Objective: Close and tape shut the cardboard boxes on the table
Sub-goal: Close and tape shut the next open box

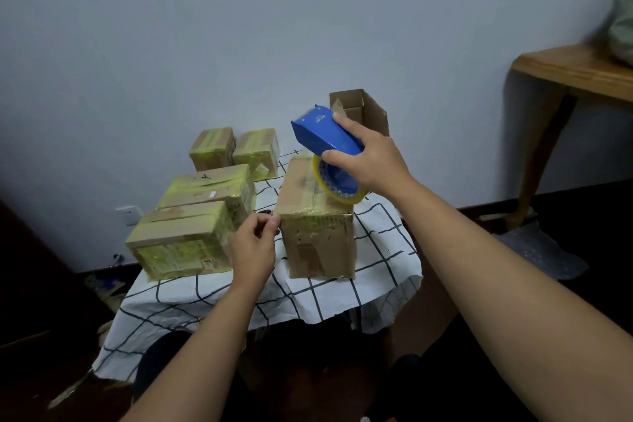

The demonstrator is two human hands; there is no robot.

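Observation:
My right hand point(368, 158) grips a blue tape dispenser point(323, 134) with a yellow tape roll point(337, 193), held over the top of a closed cardboard box point(317, 236) in the middle of the table. Yellowish tape runs along that box's top seam. My left hand point(253, 247) hovers at the box's near left corner with fingers curled; whether it pinches a tape end I cannot tell. An open cardboard box point(363, 110) with raised flaps stands behind the dispenser. Several taped boxes point(185, 240) sit to the left.
The table carries a white cloth with a black grid point(376, 271) that hangs over its front edge. A wooden table point(575, 72) stands at the right by the wall. Crumpled bubble wrap point(541, 250) lies on the dark floor. A wall socket point(128, 214) is at the left.

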